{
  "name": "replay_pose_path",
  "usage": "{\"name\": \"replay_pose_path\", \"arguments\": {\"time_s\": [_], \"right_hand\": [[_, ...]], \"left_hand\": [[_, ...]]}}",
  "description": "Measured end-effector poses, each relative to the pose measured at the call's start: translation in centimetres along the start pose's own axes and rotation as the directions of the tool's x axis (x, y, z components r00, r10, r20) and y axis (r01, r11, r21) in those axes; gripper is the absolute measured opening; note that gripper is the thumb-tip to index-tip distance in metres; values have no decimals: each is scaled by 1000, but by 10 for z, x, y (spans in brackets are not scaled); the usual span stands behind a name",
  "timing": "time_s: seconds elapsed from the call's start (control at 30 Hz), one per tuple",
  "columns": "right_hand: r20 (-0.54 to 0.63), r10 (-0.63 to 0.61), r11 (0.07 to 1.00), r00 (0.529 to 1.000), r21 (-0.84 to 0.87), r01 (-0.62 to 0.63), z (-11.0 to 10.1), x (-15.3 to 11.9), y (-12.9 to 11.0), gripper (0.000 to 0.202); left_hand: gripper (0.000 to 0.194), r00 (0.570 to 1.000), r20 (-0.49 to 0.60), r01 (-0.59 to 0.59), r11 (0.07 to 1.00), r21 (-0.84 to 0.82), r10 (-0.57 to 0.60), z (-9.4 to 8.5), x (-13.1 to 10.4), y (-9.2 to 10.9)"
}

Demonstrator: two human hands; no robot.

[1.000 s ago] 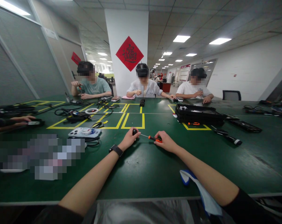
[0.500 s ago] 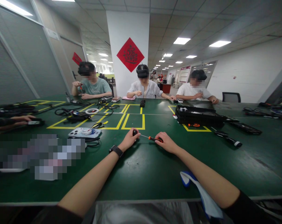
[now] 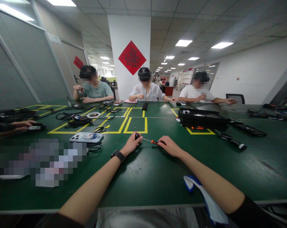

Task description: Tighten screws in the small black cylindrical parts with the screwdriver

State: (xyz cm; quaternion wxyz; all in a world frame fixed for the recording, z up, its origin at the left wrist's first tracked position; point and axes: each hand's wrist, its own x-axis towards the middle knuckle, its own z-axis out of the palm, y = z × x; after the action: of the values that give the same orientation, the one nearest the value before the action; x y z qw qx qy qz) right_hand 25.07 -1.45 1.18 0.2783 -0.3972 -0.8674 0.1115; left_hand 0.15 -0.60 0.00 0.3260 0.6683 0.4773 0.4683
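My right hand [image 3: 168, 145] is closed around the handle of a screwdriver [image 3: 154, 142] with orange and black colouring, its thin metal shaft pointing left. The shaft's tip reaches my left hand [image 3: 131, 144], whose fingers grip a small black part [image 3: 137, 136]. What kind of part it is cannot be made out, as the fingers hide much of it. A dark watch sits on my left wrist. Both hands are just above the green table [image 3: 143, 177], near its middle.
Left of my hands lie a phone [image 3: 86, 136] in a patterned case and tangled black cables [image 3: 74, 118]. Black trays [image 3: 202, 117], an orange-handled tool [image 3: 196, 128] and a black driver [image 3: 232, 141] lie to the right. Several people sit around; a blue-white cloth [image 3: 211, 205] hangs over the near edge.
My hands hold nearly the same pose; the screwdriver handle looks slightly turned. The view has tilted a little. Across the table, the right-hand person's arm has stretched outward to the right.
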Motion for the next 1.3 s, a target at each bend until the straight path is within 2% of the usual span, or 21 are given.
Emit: {"name": "replay_pose_path", "arguments": {"time_s": [0.17,0.37,0.57,0.77,0.9,1.03,1.13,1.3], "right_hand": [[6,-17,999,1000,39,16,1,-1,0,20],[7,42,997,999,68,-42,4,-3,-2,23],[23,-37,999,999,27,37,5,-1,-9,24],[-20,-21,999,1000,-49,20,9,1,-13,25],[-54,-33,999,998,-36,32,10,-1,-14,17],[-80,-43,999,996,-20,41,9,-1,-17,18],[-78,-35,999,996,-29,33,9,0,-19,22],[-45,-21,999,999,-44,19,8,0,-15,18]], "left_hand": [[27,1000,23,8,1000,-15,-8,-1,0,1],[24,999,40,-1,1000,-22,2,-1,-2,5],[24,999,46,16,1000,-23,-15,-1,-2,7],[26,999,32,18,1000,-17,-17,0,-2,8],[29,1000,20,3,1000,-2,-3,0,-2,6],[29,1000,4,4,1000,21,-4,0,-2,5],[29,1000,4,16,1000,-2,-16,0,-1,5],[28,1000,9,24,1000,-20,-24,0,0,2]]}}
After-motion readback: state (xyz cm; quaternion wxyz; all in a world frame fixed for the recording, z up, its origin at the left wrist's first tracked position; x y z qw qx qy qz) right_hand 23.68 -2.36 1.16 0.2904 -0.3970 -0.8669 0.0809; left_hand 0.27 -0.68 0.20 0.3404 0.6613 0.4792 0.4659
